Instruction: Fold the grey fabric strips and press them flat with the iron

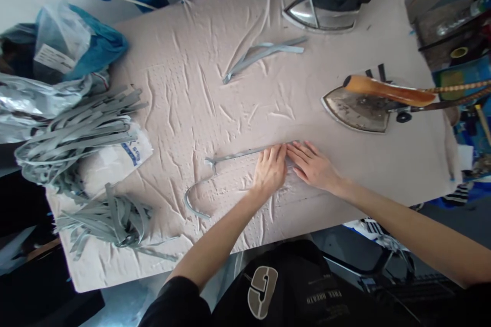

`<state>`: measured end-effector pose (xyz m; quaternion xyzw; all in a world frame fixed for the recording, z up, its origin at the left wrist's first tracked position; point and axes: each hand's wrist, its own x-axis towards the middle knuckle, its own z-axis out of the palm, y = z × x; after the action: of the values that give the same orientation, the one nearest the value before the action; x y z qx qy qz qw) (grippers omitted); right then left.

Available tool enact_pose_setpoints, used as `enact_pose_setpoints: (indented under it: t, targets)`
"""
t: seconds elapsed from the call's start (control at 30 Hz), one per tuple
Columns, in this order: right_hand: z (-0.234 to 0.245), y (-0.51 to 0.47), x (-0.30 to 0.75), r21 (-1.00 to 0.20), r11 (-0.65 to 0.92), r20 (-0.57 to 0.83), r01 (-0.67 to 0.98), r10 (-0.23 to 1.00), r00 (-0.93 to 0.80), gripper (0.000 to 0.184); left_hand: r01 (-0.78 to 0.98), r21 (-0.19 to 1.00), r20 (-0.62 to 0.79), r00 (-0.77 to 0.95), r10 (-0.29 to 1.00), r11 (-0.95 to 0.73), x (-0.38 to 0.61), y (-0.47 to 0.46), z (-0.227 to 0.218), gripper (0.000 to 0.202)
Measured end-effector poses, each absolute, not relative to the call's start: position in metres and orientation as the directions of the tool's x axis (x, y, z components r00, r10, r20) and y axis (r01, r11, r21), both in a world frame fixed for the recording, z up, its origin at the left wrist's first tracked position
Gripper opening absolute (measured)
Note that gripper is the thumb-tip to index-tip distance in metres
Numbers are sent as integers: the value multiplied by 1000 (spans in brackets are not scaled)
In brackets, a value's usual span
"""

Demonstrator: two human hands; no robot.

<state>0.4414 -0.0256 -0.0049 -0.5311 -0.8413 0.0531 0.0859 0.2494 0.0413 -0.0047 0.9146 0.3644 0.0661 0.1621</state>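
Observation:
A narrow grey fabric strip (pixel 245 153) lies folded lengthwise on the cloth-covered table, its left part bending into a loose curl. My left hand (pixel 270 168) rests over the strip, its fingers close together and pressed down onto it. Right beside it, my right hand (pixel 312 166) lies with fingers stretched out and slightly spread, their tips by the strip's right end. The two hands touch or nearly touch at the fingertips. Under the fingers, part of the strip is hidden.
An iron with an orange-brown handle (pixel 387 91) sits to the right, and a second iron (pixel 326 10) stands at the back. Further grey strips (pixel 261 56) lie beyond my hands. A large strip bundle (pixel 84 133), a smaller heap (pixel 115 219) and plastic bags (pixel 61 46) occupy the left side.

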Motion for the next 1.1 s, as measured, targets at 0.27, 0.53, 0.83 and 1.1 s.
enact_pose_setpoints:
  t: [0.27, 0.53, 0.83, 1.1]
  targets:
    - [-12, -30, 449, -228, 434, 81, 872, 901, -427, 59, 640, 218, -77, 764, 641, -737, 249, 36, 1, 52]
    - [-11, -33, 454, -203, 453, 67, 868, 891, -449, 54, 574, 244, -122, 817, 563, -781, 244, 37, 5, 53]
    - [-9, -32, 457, -190, 466, 79, 864, 885, -459, 51, 654, 198, -165, 757, 633, -730, 263, 26, 13, 54]
    - [-4, -35, 455, -204, 420, 67, 884, 907, -415, 51, 638, 230, -178, 770, 613, -735, 263, 31, 12, 55]
